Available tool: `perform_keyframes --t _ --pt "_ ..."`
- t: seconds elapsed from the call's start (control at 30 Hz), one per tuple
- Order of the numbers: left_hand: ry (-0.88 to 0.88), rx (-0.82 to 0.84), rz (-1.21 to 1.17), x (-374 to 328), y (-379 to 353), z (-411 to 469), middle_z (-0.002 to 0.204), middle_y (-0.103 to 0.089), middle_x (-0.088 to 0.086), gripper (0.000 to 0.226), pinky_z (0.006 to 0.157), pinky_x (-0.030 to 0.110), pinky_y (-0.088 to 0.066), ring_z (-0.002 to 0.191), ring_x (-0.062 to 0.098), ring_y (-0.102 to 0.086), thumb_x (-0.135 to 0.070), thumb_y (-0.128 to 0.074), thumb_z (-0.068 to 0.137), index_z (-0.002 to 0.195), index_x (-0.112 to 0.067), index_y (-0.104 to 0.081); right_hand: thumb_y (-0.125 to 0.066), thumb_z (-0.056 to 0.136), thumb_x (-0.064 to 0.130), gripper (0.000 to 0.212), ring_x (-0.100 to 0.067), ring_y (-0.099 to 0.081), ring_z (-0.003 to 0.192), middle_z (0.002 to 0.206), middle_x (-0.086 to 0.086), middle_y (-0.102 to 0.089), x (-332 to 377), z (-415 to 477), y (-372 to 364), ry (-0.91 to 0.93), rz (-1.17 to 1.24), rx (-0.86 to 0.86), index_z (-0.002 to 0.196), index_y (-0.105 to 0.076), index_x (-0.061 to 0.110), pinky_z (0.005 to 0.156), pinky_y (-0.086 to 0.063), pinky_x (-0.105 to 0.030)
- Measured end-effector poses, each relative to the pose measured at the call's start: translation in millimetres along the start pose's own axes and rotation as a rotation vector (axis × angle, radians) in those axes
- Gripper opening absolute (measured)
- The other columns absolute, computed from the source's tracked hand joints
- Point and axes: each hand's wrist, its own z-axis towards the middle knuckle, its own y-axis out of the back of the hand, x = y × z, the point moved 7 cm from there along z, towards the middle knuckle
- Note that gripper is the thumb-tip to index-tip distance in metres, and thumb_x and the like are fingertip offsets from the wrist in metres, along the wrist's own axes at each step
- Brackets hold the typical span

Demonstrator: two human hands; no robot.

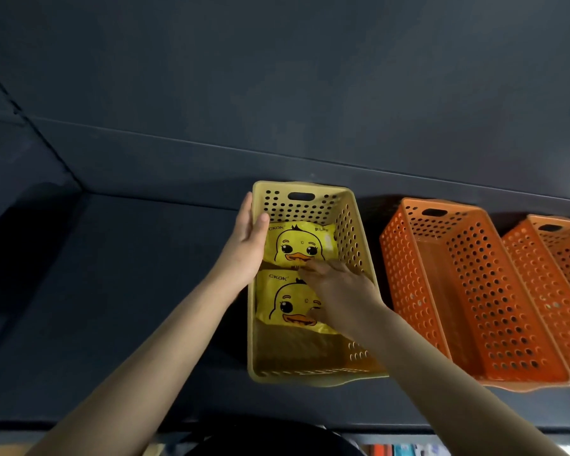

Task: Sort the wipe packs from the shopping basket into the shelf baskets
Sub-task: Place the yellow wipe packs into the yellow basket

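Note:
A yellow perforated shelf basket [310, 378] stands on a dark shelf. Two yellow wipe packs with a duck print lie flat inside it, one at the back [298, 245] and one nearer [285, 302]. My left hand [246, 245] grips the basket's left rim, thumb inside and fingers outside. My right hand [338, 286] reaches into the basket and rests on the near pack, its fingers stretched toward the seam between the two packs. That hand hides the near pack's right side.
Two orange perforated baskets [468, 291] [560, 258] stand to the right of the yellow one, nothing visible in them. Bare dark shelf [129, 274] lies to the left. A dark back wall rises behind. The shelf's front edge runs along the bottom.

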Motion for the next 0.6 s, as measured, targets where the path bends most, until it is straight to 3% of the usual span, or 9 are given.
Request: perform_keyframes --t 0.07,0.13,0.23,0.3,0.47,0.6 --pt "-0.012 0.007 0.002 1 0 2 0.161 -0.009 -0.014 0.06 0.107 0.037 -0.033 0.144 0.017 -0.028 -0.056 -0.022 0.098 0.151 -0.043 0.003 -0.063 0.086 0.048 0.081 -0.026 -0.015 0.147 0.16 0.002 -0.013 2 -2 -11 -0.049 0.085 0.028 0.151 -0.02 0.029 0.111 -0.031 -0.052" --pt "-0.018 0.01 -0.004 2 0 3 0.161 -0.008 -0.014 0.06 0.107 0.036 -0.032 0.144 0.016 -0.027 -0.055 -0.022 0.099 0.151 -0.043 0.003 -0.058 0.088 0.053 0.083 -0.029 -0.007 0.147 0.16 0.0 -0.006 2 -4 -21 -0.086 0.077 0.029 0.153 -0.012 0.031 0.115 -0.022 -0.052" --pt "-0.041 0.013 -0.035 2 -1 3 0.161 -0.008 -0.015 0.06 0.107 0.03 -0.026 0.144 0.013 -0.024 -0.052 -0.023 0.1 0.153 -0.039 0.002 -0.058 0.091 0.045 0.081 -0.026 -0.001 0.148 0.16 0.003 -0.003 2 -1 -32 -0.089 0.147 0.062 0.154 -0.009 0.031 0.119 -0.009 -0.046" --pt "-0.042 0.014 -0.043 3 -2 4 0.161 -0.008 -0.015 0.059 0.107 0.028 -0.024 0.144 0.011 -0.023 -0.051 -0.024 0.1 0.153 -0.04 0.002 -0.059 0.092 0.037 0.08 -0.025 0.0 0.148 0.161 0.004 0.0 2 6 -35 -0.09 0.248 0.106 0.154 -0.009 0.03 0.12 -0.008 -0.041" --pt "-0.055 0.01 -0.059 6 -2 7 0.161 -0.01 -0.015 0.059 0.105 0.025 -0.021 0.144 0.009 -0.022 -0.051 -0.026 0.1 0.152 -0.04 0.0 -0.069 0.087 0.021 0.082 -0.027 -0.021 0.144 0.157 -0.002 -0.009 3 14 -27 -0.097 0.393 0.016 0.152 -0.021 0.033 0.118 -0.022 -0.037" --pt "-0.055 0.012 -0.066 7 -1 9 0.161 -0.011 -0.015 0.059 0.112 0.032 -0.024 0.144 0.01 -0.024 -0.05 -0.026 0.1 0.152 -0.04 0.0 -0.074 0.083 0.029 0.084 -0.03 -0.043 0.132 0.151 -0.006 -0.019 -9 3 -19 -0.231 0.34 -0.075 0.15 -0.024 0.034 0.107 -0.041 -0.041"
